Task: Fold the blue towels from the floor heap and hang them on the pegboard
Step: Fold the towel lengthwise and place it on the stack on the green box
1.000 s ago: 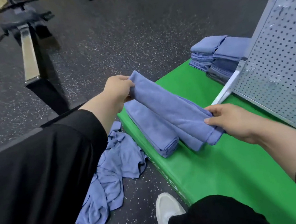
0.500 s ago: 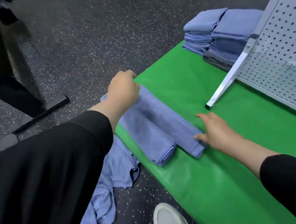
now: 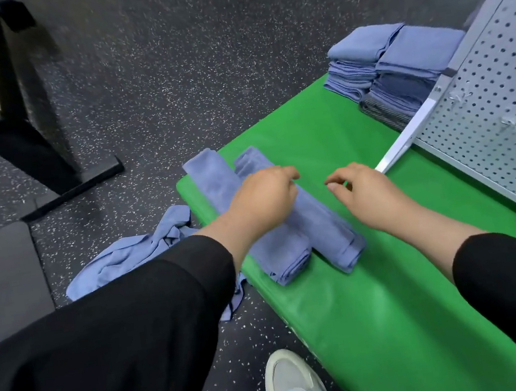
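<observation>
**Two folded towels side by side at the mat's left edge**

While resting across the two folded towels (image 3: 322, 219) at the left edge of the green mat (image 3: 380, 310): left hand (image 3: 260, 200), fingers loosely curled, gripping nothing. Right hand (image 3: 361, 191) just beside, above bare mat, relaxed and empty. Floor heap (image 3: 133, 254) off the mat's left edge. Stacked towels (image 3: 395, 55) at the far corner, against the pegboard (image 3: 499, 91).
</observation>
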`<state>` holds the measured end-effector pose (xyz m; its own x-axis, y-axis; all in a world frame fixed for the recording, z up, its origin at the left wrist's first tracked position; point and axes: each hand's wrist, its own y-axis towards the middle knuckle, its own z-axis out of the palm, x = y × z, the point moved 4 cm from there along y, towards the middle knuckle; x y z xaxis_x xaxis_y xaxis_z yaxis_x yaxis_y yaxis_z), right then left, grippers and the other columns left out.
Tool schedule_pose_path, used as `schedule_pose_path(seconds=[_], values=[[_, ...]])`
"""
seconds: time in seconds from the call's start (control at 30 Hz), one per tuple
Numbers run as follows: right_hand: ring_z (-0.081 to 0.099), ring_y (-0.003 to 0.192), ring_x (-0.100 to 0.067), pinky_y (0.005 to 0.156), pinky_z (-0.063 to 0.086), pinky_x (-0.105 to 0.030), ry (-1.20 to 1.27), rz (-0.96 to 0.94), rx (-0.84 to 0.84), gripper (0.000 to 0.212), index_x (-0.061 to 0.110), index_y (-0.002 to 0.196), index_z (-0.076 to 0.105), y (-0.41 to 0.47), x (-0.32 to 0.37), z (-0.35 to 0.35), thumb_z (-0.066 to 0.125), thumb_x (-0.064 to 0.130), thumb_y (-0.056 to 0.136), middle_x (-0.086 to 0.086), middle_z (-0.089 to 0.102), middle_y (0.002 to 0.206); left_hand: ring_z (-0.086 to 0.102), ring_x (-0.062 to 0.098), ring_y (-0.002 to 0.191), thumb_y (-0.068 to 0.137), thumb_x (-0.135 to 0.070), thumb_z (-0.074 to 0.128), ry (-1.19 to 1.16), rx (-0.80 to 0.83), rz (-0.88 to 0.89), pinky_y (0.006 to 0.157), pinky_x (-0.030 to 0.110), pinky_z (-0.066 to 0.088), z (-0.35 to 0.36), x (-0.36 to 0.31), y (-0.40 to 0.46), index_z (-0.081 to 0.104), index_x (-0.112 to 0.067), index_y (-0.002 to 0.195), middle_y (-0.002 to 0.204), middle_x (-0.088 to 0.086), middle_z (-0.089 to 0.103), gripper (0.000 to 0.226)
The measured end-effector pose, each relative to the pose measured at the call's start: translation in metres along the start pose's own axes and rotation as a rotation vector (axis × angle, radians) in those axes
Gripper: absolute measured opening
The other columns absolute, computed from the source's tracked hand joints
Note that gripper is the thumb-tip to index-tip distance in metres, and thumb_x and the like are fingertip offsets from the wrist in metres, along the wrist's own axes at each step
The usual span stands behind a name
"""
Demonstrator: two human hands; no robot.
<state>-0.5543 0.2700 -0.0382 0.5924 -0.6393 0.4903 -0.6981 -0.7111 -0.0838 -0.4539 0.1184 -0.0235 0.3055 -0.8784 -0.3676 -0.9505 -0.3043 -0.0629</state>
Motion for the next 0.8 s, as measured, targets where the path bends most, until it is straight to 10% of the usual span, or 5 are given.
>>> schedule_pose_path(seconds=[0.23, 0.53, 0.8], values=[[0.059, 0.094, -0.022, 0.077, 0.037, -0.026, 0.082, -0.220, 0.016, 0.019, 0.011, 0.108, 0.072, 0.017, 0.138, -0.010, 0.057, 0.020, 0.100, -0.009, 0.070, 0.111, 0.063, 0.033, 0.113, 0.100, -0.020, 0.047, 0.008, -0.148, -0.251, 0.092, 0.039, 0.050, -0.067, 0.104, -0.092, 0.067, -0.018, 0.127, 0.124, 0.011, 0.070, 0.033], [0.060, 0.117, -0.028, 0.090, 0.045, -0.029, -0.384, -0.483, 0.609, 0.034, 0.016, 0.132, 0.061, -0.012, 0.305, 0.092, 0.053, 0.032, 0.102, -0.006, 0.065, 0.133, 0.064, 0.034, 0.099, 0.100, -0.018, 0.044, 0.088, -0.113, -0.493, 0.081, 0.043, 0.053, -0.090, 0.226, -0.256, 0.068, -0.012, 0.111, 0.110, 0.010, 0.069, 0.027], [0.055, 0.126, -0.032, 0.103, 0.045, -0.038, -0.578, -0.491, 0.772, 0.041, 0.018, 0.143, 0.051, -0.029, 0.315, 0.228, 0.045, 0.033, 0.105, -0.011, 0.059, 0.141, 0.060, 0.034, 0.098, 0.101, -0.022, 0.044, 0.133, 0.203, -0.578, 0.069, 0.034, 0.039, -0.039, 0.296, -0.334, 0.061, -0.010, 0.101, 0.091, 0.007, 0.058, 0.022]])
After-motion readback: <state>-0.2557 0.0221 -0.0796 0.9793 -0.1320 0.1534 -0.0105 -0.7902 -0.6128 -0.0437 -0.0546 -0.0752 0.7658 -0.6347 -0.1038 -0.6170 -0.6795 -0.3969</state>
